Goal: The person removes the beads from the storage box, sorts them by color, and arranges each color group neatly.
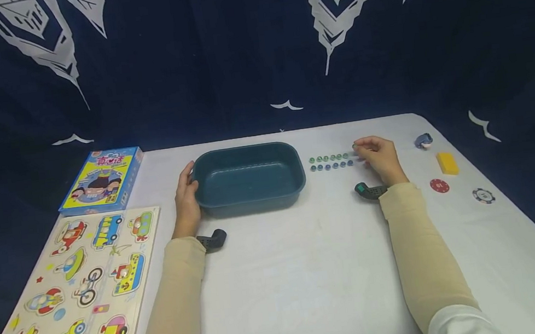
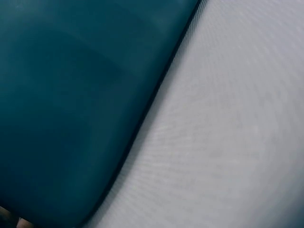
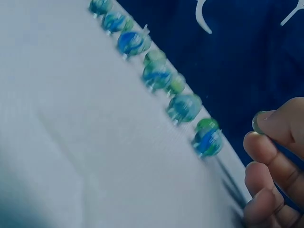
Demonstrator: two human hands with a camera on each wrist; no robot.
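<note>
A dark teal plastic basin (image 1: 252, 204) stands on the white table. My left hand (image 1: 186, 206) rests against its left end, fingers and thumb along the outside. The basin's wall (image 2: 95, 95) fills much of the left wrist view, with only bits of fingers at the lower left corner. To the right of the basin lie two rows of glass marbles, greenish ones (image 1: 326, 158) behind and bluish ones (image 1: 328, 166) in front. At the right end of the rows my right hand (image 1: 379, 157) pinches a small green marble (image 3: 256, 122), mostly hidden by the thumb and fingers.
On the left lie a wooden vehicle puzzle board (image 1: 99, 296) and a blue and yellow box (image 1: 100, 180). At right are a small blue object (image 1: 423, 141), a yellow block (image 1: 447, 163), a red chip (image 1: 440, 186) and a black-and-white chip (image 1: 484, 196). A dark patterned curtain (image 1: 235, 55) hangs behind.
</note>
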